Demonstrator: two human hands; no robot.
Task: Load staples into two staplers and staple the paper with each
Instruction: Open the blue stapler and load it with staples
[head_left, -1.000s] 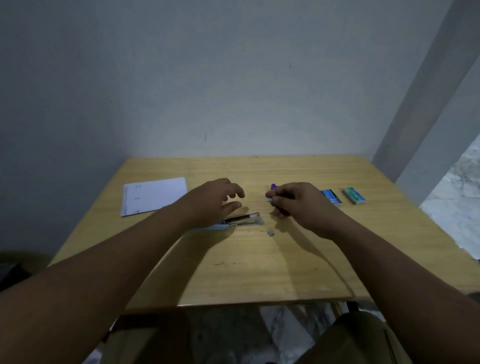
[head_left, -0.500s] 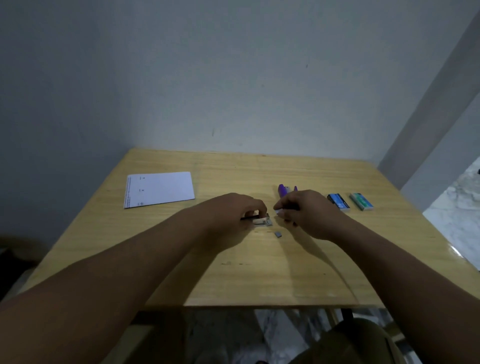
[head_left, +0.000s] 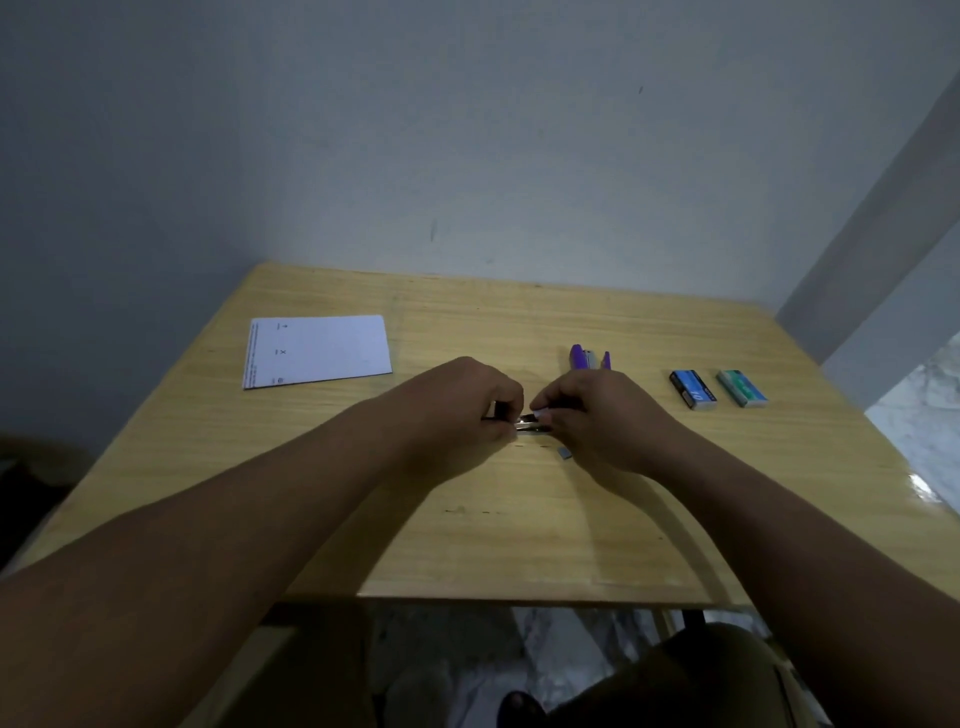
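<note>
At centre frame, left hand (head_left: 457, 410) and right hand (head_left: 597, 415) both pinch a small metal stapler (head_left: 530, 423) low over the tabletop (head_left: 519, 545); whether staples are in the right fingers cannot be told. Purple stapler (head_left: 589, 357) behind, paper (head_left: 317, 351) upper left, staple boxes (head_left: 717, 388) right. Risk: strip misaligned with the channel could jam or scatter, like the loose bit (head_left: 564, 453) nearby.

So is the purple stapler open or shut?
Open, it seems: the purple stapler lies untouched behind the right hand, its far end splayed into separate prongs. Its near end is hidden.
</note>
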